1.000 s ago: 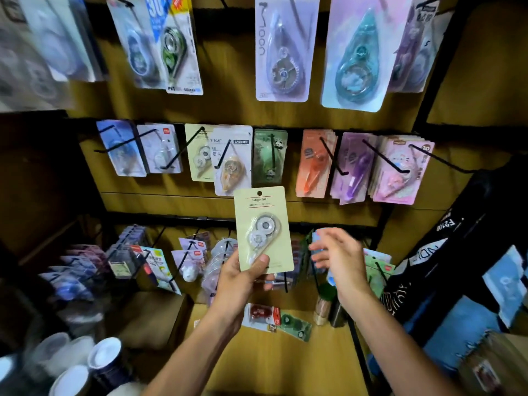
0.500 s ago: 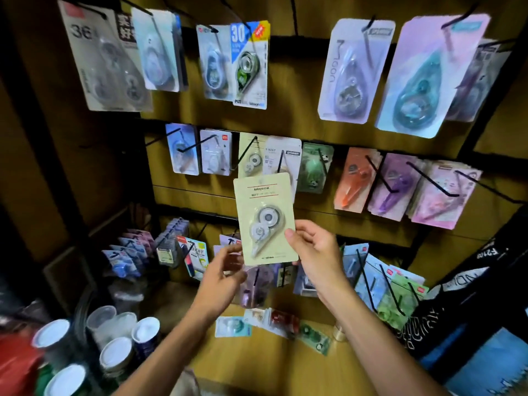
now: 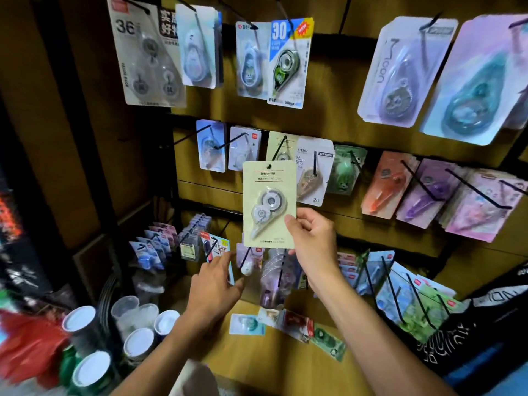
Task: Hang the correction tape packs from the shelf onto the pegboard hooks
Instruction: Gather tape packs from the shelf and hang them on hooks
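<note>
— Left hand (image 3: 213, 284): now off pack (image 3: 268, 204), lower than before, fingers loosely spread near bottom-row packs (image 3: 217, 247).
— Right hand (image 3: 313, 241)?
— Pinches pack's lower right edge, thumb in front. Upright, before middle-row hook (image 3: 278, 148); not hung.

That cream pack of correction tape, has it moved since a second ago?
Yes. The cream pack has passed from the left hand to the right hand and risen toward the matching pack's hook.
</note>
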A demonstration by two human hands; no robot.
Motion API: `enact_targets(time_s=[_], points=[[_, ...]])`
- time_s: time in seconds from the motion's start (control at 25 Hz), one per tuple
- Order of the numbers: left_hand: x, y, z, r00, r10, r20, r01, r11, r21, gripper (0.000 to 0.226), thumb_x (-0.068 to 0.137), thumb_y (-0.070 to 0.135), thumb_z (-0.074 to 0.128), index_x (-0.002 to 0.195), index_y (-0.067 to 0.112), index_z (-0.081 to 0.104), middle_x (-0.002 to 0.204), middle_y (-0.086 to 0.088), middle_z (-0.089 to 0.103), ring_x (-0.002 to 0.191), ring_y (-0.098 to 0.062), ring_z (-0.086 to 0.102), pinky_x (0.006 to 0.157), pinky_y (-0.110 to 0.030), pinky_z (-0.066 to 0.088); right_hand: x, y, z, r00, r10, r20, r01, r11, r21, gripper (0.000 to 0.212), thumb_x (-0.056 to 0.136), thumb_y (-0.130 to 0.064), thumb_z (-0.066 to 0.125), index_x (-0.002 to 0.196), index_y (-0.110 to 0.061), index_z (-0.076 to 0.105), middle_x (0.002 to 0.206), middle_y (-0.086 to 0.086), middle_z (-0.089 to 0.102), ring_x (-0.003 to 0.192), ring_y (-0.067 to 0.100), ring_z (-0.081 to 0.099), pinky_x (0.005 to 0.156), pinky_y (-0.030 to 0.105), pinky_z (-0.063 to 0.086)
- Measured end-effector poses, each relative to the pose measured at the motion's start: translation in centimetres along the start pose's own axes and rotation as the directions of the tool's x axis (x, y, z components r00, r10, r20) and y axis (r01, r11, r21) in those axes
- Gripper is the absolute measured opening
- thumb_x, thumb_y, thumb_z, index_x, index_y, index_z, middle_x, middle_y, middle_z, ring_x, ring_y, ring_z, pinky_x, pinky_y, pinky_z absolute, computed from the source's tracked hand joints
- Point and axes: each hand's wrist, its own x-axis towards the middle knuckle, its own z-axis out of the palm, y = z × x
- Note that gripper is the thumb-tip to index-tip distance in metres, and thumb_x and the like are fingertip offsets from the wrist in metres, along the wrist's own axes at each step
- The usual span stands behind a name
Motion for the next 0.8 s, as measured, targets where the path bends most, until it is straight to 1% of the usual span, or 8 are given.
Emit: enact_targets(time_s=[0.12, 0.2, 0.32, 0.4, 0.52, 0.64, 0.72, 0.8], points=[[-0.1, -0.1, 0.7, 0.999, 0.016, 0.034, -0.016, 1.000, 0.001, 0.061, 0.086, 0.043, 0.058, 0.141, 0.028, 0.038, 0.139, -0.002, 0.053, 0.122, -0.027, 0.049, 0.091, -0.040, 0.045, 1.0, 0.2, 0.7, 1.000, 0.005, -0.020, -0.005, 0.999, -0.033, 0.015, 0.092, -0.015, 0.061, 0.078, -0.018, 0.065, 0.078, 0.011, 0.073, 0.076, 0.039, 0.069, 0.054, 0.050, 0.052], [-0.1, -0.4, 1.2, 0.999, 0.028, 0.039, -0.026, 0.999, -0.036, 0.060, 0.087, 0.041, 0.058, 0.141, 0.028, 0.038, 0.141, -0.001, 0.052, 0.124, -0.026, 0.048, 0.094, -0.040, 0.045, 1.1, 0.6, 0.9, 1.000, 0.011, -0.018, -0.011, 1.000, -0.005, 0.013, 0.092, -0.014, 0.060, 0.081, -0.016, 0.066, 0.080, 0.014, 0.071, 0.070, 0.033, 0.066, 0.052, 0.040, 0.047], [0.3, -1.1, 1.7, 0.998, 0.045, 0.032, -0.043, 0.997, -0.062, 0.058, 0.086, 0.039, 0.059, 0.140, 0.028, 0.040, 0.140, -0.001, 0.053, 0.123, -0.025, 0.049, 0.093, -0.039, 0.045, 0.1, 0.8, 0.8, 1.000, 0.022, -0.003, -0.022, 0.999, 0.042, 0.018, 0.094, -0.012, 0.060, 0.081, -0.024, 0.065, 0.082, 0.003, 0.073, 0.072, 0.012, 0.071, 0.048, 0.019, 0.047], [0.6, -1.3, 2.0, 0.999, 0.039, 0.035, -0.037, 0.997, -0.071, 0.058, 0.086, 0.040, 0.059, 0.140, 0.029, 0.040, 0.140, -0.001, 0.053, 0.121, -0.025, 0.050, 0.092, -0.039, 0.046, -0.3, 0.6, 0.9, 0.999, 0.038, 0.004, -0.038, 0.999, 0.036, 0.021, 0.094, -0.013, 0.060, 0.080, -0.027, 0.063, 0.084, -0.001, 0.073, 0.075, 0.009, 0.073, 0.045, 0.015, 0.046], [1.0, -1.1, 2.1, 0.999, 0.036, 0.035, -0.032, 0.995, -0.094, 0.057, 0.088, 0.039, 0.059, 0.140, 0.027, 0.040, 0.141, -0.001, 0.053, 0.122, -0.025, 0.049, 0.095, -0.039, 0.045, 1.3, 0.2, 1.8, 0.995, 0.090, -0.038, -0.089, 0.995, 0.036, 0.022, 0.094, -0.010, 0.059, 0.076, -0.021, 0.061, 0.080, -0.006, 0.071, 0.075, 0.009, 0.072, 0.041, 0.013, 0.044], [1.3, -1.3, 2.4, 0.999, 0.046, 0.025, -0.044, 0.994, -0.100, 0.056, 0.088, 0.039, 0.059, 0.140, 0.026, 0.041, 0.138, 0.000, 0.054, 0.121, -0.024, 0.049, 0.094, -0.038, 0.043, 4.9, -0.3, 3.6, 0.966, 0.208, -0.152, -0.199, 0.977, 0.077, 0.010, 0.094, -0.008, 0.058, 0.089, -0.007, 0.067, 0.075, -0.004, 0.066, 0.068, 0.017, 0.064, 0.039, 0.019, 0.046], [1.6, -1.6, 2.5, 0.998, 0.054, 0.025, -0.051, 0.994, -0.095, 0.055, 0.088, 0.039, 0.059, 0.139, 0.027, 0.041, 0.137, 0.001, 0.055, 0.121, -0.023, 0.049, 0.094, -0.038, 0.044, 8.3, -0.4, 5.0, 0.923, 0.314, -0.224, -0.286, 0.947, 0.149, 0.018, 0.094, -0.007, 0.059, 0.108, 0.002, 0.065, 0.084, 0.004, 0.067, 0.069, 0.025, 0.064, 0.041, 0.024, 0.048], [1.9, -2.0, 2.5, 0.998, 0.064, 0.015, -0.062, 0.993, -0.098, 0.054, 0.088, 0.040, 0.059, 0.138, 0.029, 0.042, 0.136, 0.002, 0.055, 0.121, -0.023, 0.050, 0.094, -0.039, 0.045, 11.6, -0.3, 6.4, 0.878, 0.414, -0.242, -0.366, 0.904, 0.221, 0.012, 0.092, -0.003, 0.059, 0.103, -0.002, 0.064, 0.094, 0.009, 0.066, 0.080, 0.031, 0.070, 0.046, 0.024, 0.054]])
